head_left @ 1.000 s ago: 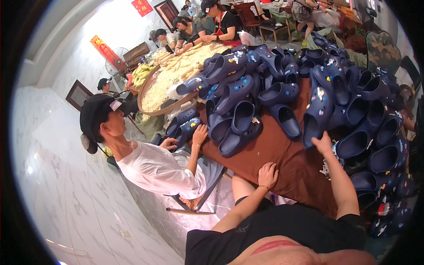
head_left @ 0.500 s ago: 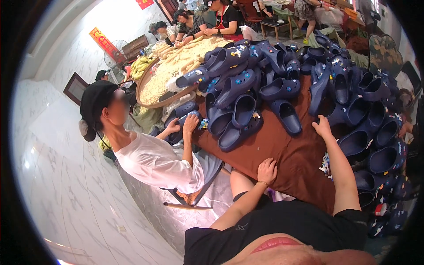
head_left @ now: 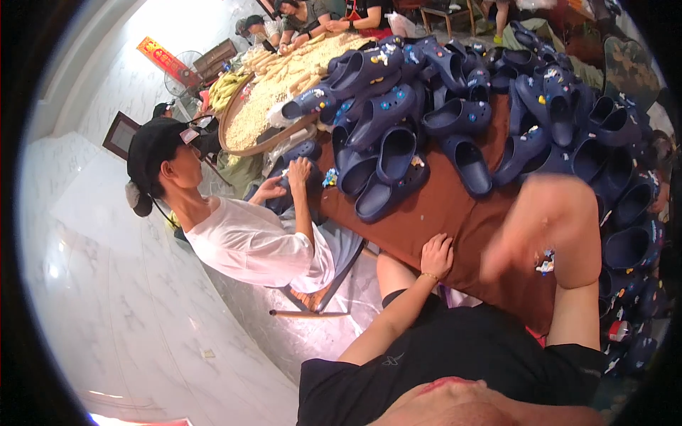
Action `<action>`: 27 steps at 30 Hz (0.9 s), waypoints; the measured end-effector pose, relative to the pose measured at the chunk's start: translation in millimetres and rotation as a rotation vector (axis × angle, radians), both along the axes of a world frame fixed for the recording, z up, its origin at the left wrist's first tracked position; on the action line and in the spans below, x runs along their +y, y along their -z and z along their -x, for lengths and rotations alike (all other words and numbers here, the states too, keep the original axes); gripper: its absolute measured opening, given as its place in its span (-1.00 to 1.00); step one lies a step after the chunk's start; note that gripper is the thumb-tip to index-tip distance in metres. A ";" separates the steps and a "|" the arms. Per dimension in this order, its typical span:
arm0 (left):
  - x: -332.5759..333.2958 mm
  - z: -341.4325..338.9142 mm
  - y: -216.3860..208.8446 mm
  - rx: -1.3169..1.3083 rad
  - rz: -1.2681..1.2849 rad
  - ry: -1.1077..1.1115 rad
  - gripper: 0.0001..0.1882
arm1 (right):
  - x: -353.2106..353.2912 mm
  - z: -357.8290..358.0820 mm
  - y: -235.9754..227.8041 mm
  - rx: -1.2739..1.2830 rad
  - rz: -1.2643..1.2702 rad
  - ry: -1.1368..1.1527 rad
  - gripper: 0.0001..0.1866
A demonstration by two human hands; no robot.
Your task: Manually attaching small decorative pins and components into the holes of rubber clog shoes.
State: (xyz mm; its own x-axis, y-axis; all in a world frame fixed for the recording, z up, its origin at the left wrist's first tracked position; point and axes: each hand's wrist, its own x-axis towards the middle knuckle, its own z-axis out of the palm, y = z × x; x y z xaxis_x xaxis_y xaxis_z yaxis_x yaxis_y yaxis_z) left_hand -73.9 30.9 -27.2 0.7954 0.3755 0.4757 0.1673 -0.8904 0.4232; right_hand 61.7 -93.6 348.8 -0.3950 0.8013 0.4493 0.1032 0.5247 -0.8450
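My left hand (head_left: 437, 255) lies on the brown cloth (head_left: 408, 241) at the table's near edge, fingers stretched out and holding nothing. A bracelet circles that wrist. My right hand (head_left: 510, 245) is lifted above the cloth with the arm bent, its fingers smeared by motion. Beyond both hands, navy clogs (head_left: 469, 167) with colourful charms are heaped across the table. One clog (head_left: 391, 192) in the near left of the heap has its opening facing up. A small cluster of loose charms (head_left: 545, 261) shows beside my right arm.
To the left a seated person (head_left: 249, 238) in a white top handles a dark blue clog. Behind the clogs stands a round tray (head_left: 226, 131) of pale kernels and peeled cobs, with other people around it. More clogs (head_left: 629, 248) pile up along the right side.
My right hand has left the clogs at the table's right and come back toward me, raised. My left hand stays at the table edge. The view has shifted slightly.
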 end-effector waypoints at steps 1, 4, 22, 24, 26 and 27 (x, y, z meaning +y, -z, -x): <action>-1.9 -2.4 -0.7 -0.007 -0.002 0.007 -0.72 | 1.6 14.7 -2.5 -0.126 -0.046 -0.314 -0.71; 4.8 3.4 -0.1 0.013 -0.016 -0.022 -0.71 | 8.0 52.3 44.5 -0.401 0.183 -0.805 -0.59; 2.3 2.6 10.1 0.017 -0.010 0.014 -0.71 | 14.9 -35.6 324.9 0.133 1.154 0.574 -0.68; 5.3 -7.1 9.0 0.013 -0.021 0.013 -0.72 | 16.8 -55.1 341.6 0.207 1.132 0.730 -0.70; 5.0 -11.4 11.4 -0.003 -0.028 0.007 -0.72 | 15.2 -66.4 351.5 0.367 1.078 0.923 -0.75; 4.5 -12.8 11.0 0.006 -0.022 0.011 -0.72 | 17.5 -71.6 352.0 0.453 1.037 1.030 -0.78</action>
State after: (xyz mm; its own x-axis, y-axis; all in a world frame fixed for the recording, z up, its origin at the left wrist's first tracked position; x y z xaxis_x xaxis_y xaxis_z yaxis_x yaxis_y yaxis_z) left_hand -61.1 35.4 -38.1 0.8024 0.3562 0.4788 0.1600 -0.9013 0.4025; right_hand 133.3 -76.1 -3.2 0.5245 0.6596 -0.5383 -0.3183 -0.4345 -0.8426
